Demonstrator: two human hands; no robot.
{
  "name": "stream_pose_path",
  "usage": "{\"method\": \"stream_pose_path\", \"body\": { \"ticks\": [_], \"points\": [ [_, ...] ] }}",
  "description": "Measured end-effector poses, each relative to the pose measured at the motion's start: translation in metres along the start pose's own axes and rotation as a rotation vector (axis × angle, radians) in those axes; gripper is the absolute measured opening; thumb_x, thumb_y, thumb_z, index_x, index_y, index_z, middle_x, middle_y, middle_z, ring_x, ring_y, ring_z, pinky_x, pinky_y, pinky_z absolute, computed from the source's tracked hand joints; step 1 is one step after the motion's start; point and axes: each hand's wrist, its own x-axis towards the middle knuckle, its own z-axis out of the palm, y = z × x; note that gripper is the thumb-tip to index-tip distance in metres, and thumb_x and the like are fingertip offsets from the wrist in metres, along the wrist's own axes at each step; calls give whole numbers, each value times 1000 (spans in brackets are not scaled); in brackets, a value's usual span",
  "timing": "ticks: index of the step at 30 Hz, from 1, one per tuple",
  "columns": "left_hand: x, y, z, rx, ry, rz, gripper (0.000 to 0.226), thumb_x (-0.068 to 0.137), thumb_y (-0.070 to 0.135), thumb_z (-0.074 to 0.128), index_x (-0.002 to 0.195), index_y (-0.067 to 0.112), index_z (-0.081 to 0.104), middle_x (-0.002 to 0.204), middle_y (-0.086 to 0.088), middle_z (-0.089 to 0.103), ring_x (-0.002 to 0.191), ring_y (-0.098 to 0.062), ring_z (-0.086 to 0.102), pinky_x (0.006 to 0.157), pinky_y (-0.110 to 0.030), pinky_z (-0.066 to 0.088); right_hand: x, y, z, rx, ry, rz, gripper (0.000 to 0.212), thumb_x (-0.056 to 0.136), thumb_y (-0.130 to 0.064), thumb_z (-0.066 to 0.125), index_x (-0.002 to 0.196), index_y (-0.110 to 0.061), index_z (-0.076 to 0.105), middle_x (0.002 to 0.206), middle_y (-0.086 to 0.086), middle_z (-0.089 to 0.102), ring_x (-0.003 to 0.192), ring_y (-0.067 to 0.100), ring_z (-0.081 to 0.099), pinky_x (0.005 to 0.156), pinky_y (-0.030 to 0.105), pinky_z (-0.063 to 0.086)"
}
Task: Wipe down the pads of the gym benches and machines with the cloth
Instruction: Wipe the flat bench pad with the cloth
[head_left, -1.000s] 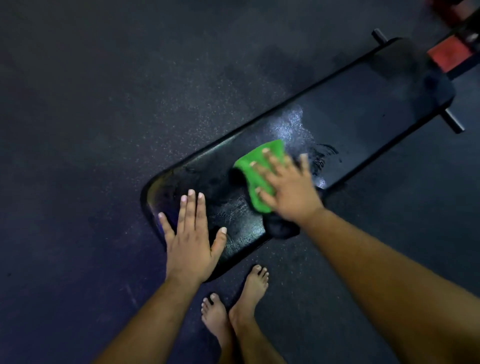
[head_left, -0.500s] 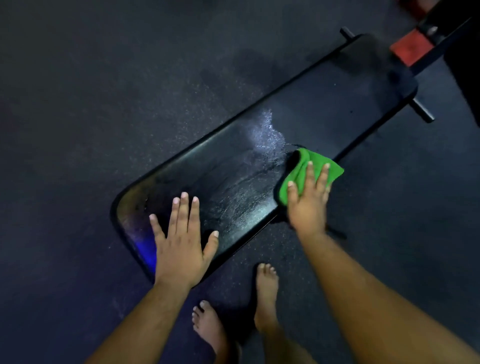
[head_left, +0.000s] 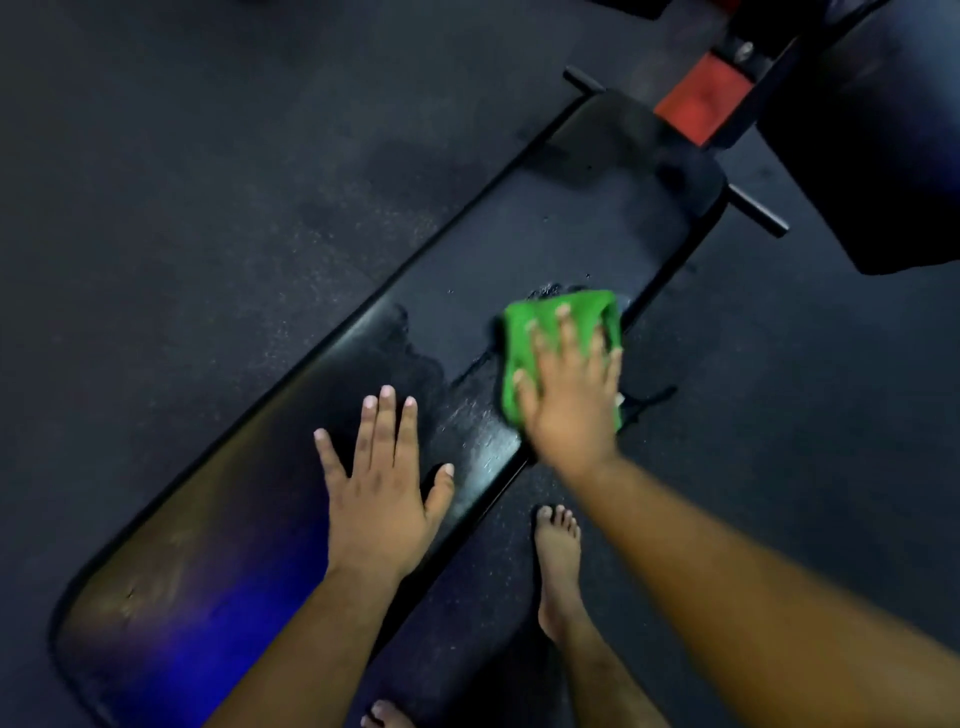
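Right hand (head_left: 571, 395): fingers spread and nearly straight, palm down, pressing flat on the green cloth (head_left: 545, 332); no curl round it, no pinch; slightly blurred.

Left hand (head_left: 379, 488): fingers straight and together, thumb splayed out, palm flat on the bench pad (head_left: 545, 234); holds nothing.

Green cloth: folded or bunched, lying on the pad at its near long edge, roughly midway along its length; its right side reaches that edge; most of its lower half is covered by the right hand; a small pale bit shows at its lower right corner, too small to tell what it is.

Bench pad: long, black, rounded corners, running diagonally from the lower left to the upper right of the view; a wet sheen on the surface between the two hands and a small wet patch just beyond the cloth; a blue glow on the pad's near-left end; left hand sits near the near long edge, to the left of the cloth and apart from it.

Beyond the pad's far end: a black crossbar (head_left: 753, 210) under the pad, sticking out on both sides; a red block (head_left: 701, 98) on a dark frame; a large dark shape at the upper right, unclear.

Floor (head_left: 182, 182): dark, speckled; a bare foot (head_left: 558, 561) on it beside the pad's near edge, toes of another at the bottom edge of the view.
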Motion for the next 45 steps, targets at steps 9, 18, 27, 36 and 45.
{"method": "stream_pose_path", "body": {
  "ticks": [9,18,27,36,45],
  "points": [
    [66,50,-1,9,16,40,79,98,58,31,160,11,21,170,-9,9,157,-22,4,121,-68,1,129,111,-27,-123,-43,-224,64,99,-60,33,158,-37,29,170,4,16,150,38,27,120,66,10],
    [146,101,-8,21,-16,22,80,96,60,30,159,10,25,170,-9,10,157,-22,6,120,-69,2,63,76,-24,-18,-160,-370,63,99,-58,38,158,-37,29,171,-1,13,150,37,27,123,61,8],
    [209,129,-12,6,-27,51,79,98,60,28,161,12,20,170,-8,4,157,-22,-1,121,-67,-3,228,124,-54,-1,-55,298,68,99,-56,38,161,-36,18,172,3,2,155,40,8,121,67,5],
    [229,115,-14,-26,-77,74,83,96,64,29,162,16,16,171,-3,0,157,-18,-5,122,-64,-2,296,146,-67,29,-32,317,66,100,-58,39,160,-41,18,171,4,10,153,37,14,121,57,16],
    [237,105,-24,-24,-33,-59,86,94,67,28,161,14,18,170,-6,6,157,-20,2,121,-62,-4,349,104,-77,-116,-153,-199,58,101,-56,41,155,-36,35,167,2,23,152,31,22,124,54,12]
  ]
}}
